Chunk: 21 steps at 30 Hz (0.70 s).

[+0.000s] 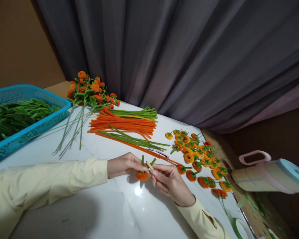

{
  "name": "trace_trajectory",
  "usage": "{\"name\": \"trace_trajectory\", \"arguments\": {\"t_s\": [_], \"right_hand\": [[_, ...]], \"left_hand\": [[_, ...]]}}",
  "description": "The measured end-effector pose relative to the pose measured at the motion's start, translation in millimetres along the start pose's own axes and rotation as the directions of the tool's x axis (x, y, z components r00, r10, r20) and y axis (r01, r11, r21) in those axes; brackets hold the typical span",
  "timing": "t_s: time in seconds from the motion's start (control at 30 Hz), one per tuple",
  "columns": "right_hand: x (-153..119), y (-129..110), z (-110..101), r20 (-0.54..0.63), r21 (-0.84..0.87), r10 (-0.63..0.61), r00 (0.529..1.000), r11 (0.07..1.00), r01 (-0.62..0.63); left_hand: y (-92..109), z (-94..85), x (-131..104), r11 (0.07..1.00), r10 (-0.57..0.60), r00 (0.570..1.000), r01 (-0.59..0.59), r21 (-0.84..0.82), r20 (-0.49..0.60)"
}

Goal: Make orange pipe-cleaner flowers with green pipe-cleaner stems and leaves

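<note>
My left hand (pixel 124 165) pinches a small orange pipe-cleaner flower head (pixel 142 176) that has a green stem piece standing up from it. Close against it, my right hand (pixel 170 181) has its fingers closed on a short pale wooden stick (pixel 149 165). A green pipe-cleaner end (pixel 153 161) pokes up beside the stick; which hand grips it, I cannot tell. Just beyond my hands lie loose green pipe cleaners (pixel 139 139) and a bundle of orange pipe cleaners (pixel 122 124). More orange and yellow flower heads (pixel 189 157) spread out to the right.
A blue basket (pixel 31 127) of fuzzy green leaves stands at the left. Long-stemmed orange flowers (pixel 94 88) lie at the back, near a green pipe-cleaner bundle (pixel 137 114). At the right are a lidded pitcher (pixel 261 174) and a roll of green tape (pixel 241 229). A grey curtain (pixel 151 49) hangs behind.
</note>
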State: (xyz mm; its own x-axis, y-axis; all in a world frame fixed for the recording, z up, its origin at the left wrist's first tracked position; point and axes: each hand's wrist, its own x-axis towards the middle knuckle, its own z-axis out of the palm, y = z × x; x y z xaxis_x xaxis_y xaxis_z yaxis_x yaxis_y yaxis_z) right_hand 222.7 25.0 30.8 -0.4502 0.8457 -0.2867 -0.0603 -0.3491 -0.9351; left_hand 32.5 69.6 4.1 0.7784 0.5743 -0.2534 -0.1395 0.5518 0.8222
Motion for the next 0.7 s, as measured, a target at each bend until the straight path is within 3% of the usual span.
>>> {"name": "trace_trajectory", "arguments": {"t_s": [0.17,0.33,0.53,0.7], "right_hand": [[-3,3,11,-0.145,-0.111,-0.045,0.988,0.993,0.029],[-3,10,14,-0.234,-0.100,-0.061,0.970,0.994,0.038],[2,8,7,-0.075,0.161,0.043,0.996,0.987,-0.031],[5,8,4,-0.084,0.234,0.044,0.995,0.972,-0.023]], "left_hand": [[1,3.5,-1,0.997,0.039,0.997,-0.034,0.074,-0.071],[-1,-0.1,0,0.973,0.072,0.990,-0.043,0.227,-0.122],[1,-2.9,1,0.993,0.016,0.998,-0.008,0.121,-0.062],[2,-2.6,2,0.997,0.006,1.000,-0.004,0.079,-0.028]]}}
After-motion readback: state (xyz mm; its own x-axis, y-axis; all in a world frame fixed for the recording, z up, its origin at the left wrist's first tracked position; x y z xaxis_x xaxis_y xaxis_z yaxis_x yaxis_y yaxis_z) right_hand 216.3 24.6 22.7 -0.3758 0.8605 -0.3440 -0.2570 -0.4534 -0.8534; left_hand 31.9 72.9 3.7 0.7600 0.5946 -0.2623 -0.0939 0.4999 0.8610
